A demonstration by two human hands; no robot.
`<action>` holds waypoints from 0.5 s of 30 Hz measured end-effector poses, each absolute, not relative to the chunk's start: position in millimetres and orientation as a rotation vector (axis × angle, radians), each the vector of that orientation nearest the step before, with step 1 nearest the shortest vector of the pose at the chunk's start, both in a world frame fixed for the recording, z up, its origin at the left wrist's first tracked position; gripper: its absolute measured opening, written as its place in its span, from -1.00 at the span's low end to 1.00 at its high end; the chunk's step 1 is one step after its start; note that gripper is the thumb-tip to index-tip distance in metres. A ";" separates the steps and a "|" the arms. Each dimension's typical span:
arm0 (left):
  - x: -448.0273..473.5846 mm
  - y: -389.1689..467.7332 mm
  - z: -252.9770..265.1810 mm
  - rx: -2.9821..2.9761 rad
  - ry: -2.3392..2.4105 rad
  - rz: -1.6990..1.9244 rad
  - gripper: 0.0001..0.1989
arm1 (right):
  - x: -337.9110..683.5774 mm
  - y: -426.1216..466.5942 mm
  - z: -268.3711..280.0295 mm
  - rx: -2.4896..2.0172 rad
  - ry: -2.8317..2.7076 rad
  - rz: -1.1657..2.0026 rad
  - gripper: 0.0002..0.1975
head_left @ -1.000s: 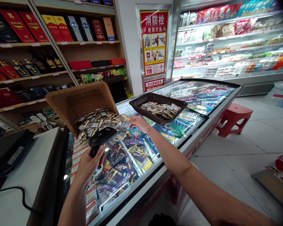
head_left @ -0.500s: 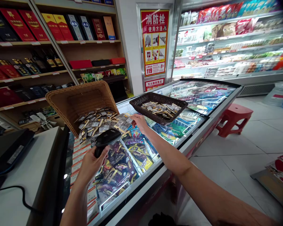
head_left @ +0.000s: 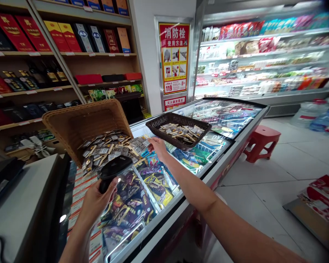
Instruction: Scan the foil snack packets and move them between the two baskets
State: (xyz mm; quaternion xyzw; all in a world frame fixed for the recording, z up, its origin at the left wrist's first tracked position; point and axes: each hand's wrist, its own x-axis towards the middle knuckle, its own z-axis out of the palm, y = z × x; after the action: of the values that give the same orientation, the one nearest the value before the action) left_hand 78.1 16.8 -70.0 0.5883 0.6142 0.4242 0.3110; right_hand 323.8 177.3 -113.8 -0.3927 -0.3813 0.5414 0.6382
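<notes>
My left hand (head_left: 98,202) is wrapped round the handle of a black barcode scanner (head_left: 115,166), whose head points right. In my right hand (head_left: 157,148), thumb and fingers pinch the edge of a small clear packet (head_left: 139,145) with a printed label. That packet is between two baskets, in front of the scanner's head. On the left a tan wicker basket (head_left: 84,118) lies tipped on its side, with a heap of similar small packets (head_left: 104,149) at its mouth. A dark brown woven tray basket (head_left: 178,140), right of my right hand, holds more such packets (head_left: 182,131).
Both baskets rest on a glass-topped chest freezer (head_left: 230,144) filled with wrapped ice creams. Price labels (head_left: 83,193) line its left side by a grey counter (head_left: 24,197). A red stool (head_left: 260,142) and a platform scale (head_left: 307,215) stand on the floor to the right. Shelves of boxes rise behind.
The camera view has shifted, so the scene sits slightly lower and further left. Both hands keep their holds, the left on the barcode scanner and the right on the packet.
</notes>
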 end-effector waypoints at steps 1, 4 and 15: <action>78.4 16.4 -70.4 1.547 1.628 1.158 -0.44 | 325.0 180.7 -114.0 -0.881 -0.821 1.209 -0.69; 73.6 21.0 -75.9 1.543 1.651 1.205 -0.45 | 333.4 192.7 -113.2 -0.789 -0.630 1.031 -0.71; 43.8 48.0 -92.9 1.444 1.671 1.217 -0.59 | 360.3 216.1 -127.7 -0.767 -0.562 0.556 -0.39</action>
State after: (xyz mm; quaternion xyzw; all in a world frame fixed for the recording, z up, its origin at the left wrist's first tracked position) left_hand 43.8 48.0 -92.9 0.5454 0.6311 0.4595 0.3050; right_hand 360.3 216.1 -127.7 -0.3642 -0.2670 0.2644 0.8521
